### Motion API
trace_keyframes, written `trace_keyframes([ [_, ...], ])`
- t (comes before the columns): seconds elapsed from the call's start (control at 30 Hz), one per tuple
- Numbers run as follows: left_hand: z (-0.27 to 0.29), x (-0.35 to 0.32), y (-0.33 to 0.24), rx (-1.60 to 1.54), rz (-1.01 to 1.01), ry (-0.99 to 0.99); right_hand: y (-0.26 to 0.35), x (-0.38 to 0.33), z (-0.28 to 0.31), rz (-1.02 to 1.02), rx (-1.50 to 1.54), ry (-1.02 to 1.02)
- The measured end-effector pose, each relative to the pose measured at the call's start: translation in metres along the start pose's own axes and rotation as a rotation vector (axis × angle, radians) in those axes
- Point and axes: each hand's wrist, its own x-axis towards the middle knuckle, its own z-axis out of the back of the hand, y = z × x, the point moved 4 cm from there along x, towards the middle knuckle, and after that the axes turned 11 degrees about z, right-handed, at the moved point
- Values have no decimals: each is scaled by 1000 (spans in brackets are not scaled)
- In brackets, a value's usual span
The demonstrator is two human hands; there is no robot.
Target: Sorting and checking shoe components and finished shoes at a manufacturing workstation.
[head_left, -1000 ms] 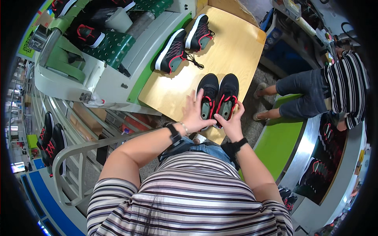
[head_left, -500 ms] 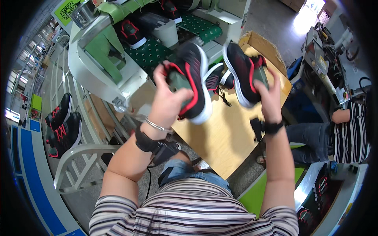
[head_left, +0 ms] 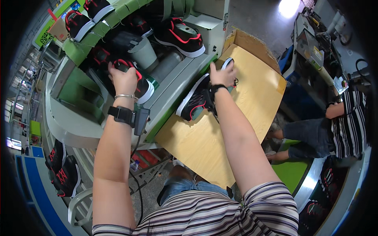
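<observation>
Black sneakers with red trim and white soles are around both hands. My left hand (head_left: 124,80) is closed on the collar of one sneaker (head_left: 146,89) at the conveyor of the grey machine. Another sneaker (head_left: 181,41) rests farther right on the machine, with no hand on it. Over the wooden tabletop (head_left: 208,145), my right hand (head_left: 223,74) has its thumb and fingers apart. Below it lies a laced sneaker (head_left: 193,100); whether they touch is unclear. A second sneaker there, mostly hidden by that hand, shows part of its white sole (head_left: 227,63).
More sneakers (head_left: 78,25) sit on the machine's green-covered top. A grey cup-shaped part (head_left: 142,54) stands at the conveyor. A cardboard sheet (head_left: 252,45) edges the table. To the left, a pair of sneakers (head_left: 65,173) rests on a rack. A person (head_left: 348,126) is at the right.
Both hands held sneakers above the table. The left has carried its sneaker to the conveyor. The right has let go; a sneaker now rests on the machine's right part.
</observation>
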Motion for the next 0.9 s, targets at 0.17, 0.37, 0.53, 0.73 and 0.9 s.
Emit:
trace_keyframes([
  [0.17, -2, 5, -11, 9, 12, -17, -85, -19, -2, -296, 132, 440],
  [0.37, 5, 11, -12, -6, 14, -128, -111, -88, 139, 244, -171, 512],
  [0.53, 6, 7, -24, 29, -326, -433, -132, -215, 276, 505, -158, 490],
  [0.73, -6, -28, -47, 620, -532, 32, -183, -260, 277, 249, 201, 534],
  [0.9, -12, -132, -46, 392, -925, 178, -148, -259, 275, 191, 122, 704],
])
